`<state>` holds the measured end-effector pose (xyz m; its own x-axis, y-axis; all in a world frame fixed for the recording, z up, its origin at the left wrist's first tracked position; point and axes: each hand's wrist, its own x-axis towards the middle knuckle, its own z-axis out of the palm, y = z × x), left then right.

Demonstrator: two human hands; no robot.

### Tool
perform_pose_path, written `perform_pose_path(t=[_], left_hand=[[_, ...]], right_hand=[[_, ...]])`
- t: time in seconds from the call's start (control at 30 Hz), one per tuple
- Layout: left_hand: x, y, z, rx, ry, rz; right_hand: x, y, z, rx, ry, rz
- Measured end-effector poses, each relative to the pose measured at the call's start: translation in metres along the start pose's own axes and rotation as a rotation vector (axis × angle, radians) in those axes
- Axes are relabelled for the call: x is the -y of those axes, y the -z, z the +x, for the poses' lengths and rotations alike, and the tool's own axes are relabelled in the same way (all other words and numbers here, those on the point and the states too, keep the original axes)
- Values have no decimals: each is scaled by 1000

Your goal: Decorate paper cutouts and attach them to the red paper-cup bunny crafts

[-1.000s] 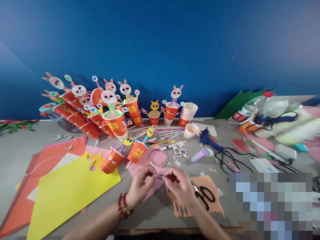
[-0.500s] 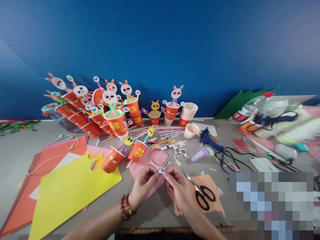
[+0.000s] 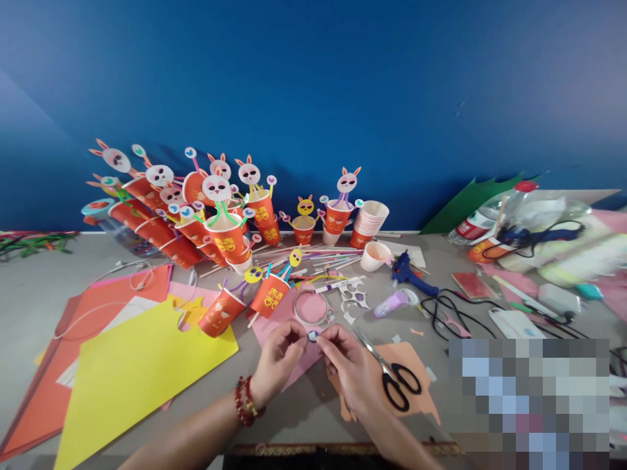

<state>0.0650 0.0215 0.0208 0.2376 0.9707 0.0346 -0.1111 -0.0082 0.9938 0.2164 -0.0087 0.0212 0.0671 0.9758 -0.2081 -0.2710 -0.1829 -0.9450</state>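
My left hand (image 3: 277, 360) and my right hand (image 3: 349, 369) meet over the pink paper near the table's front edge. Both pinch a small round paper piece (image 3: 312, 335), white with a blue mark, between their fingertips. A red bead bracelet (image 3: 244, 400) sits on my left wrist. Black-handled scissors (image 3: 392, 376) lie on an orange paper scrap (image 3: 415, 405) just right of my right hand. A clear tape ring (image 3: 310, 308) lies just beyond my fingers.
Several red paper cups with bunny faces on sticks (image 3: 220, 215) stand at the back. Yellow (image 3: 132, 372) and orange (image 3: 93, 307) sheets lie at left. A blue glue gun (image 3: 409, 274), stacked cups (image 3: 369, 222), cables and a bottle (image 3: 482, 222) clutter the right.
My hands have shifted slightly up and away with the small round piece. The scissors, half hidden under my right hand a second ago, now lie uncovered beside it.
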Motion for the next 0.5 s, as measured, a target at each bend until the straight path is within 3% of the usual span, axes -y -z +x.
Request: perform_pose_path(t=[0.27,0.4,0.5], left_hand=[[3,1,1,9,-7,39],[5,1,1,14,-1,54],[6,2,1,16,-4,76]], right_hand=[[-1,0,2,9,91,-116],[2,3,0,-57,410,-414],[8,6,-3,-37,673,-711]])
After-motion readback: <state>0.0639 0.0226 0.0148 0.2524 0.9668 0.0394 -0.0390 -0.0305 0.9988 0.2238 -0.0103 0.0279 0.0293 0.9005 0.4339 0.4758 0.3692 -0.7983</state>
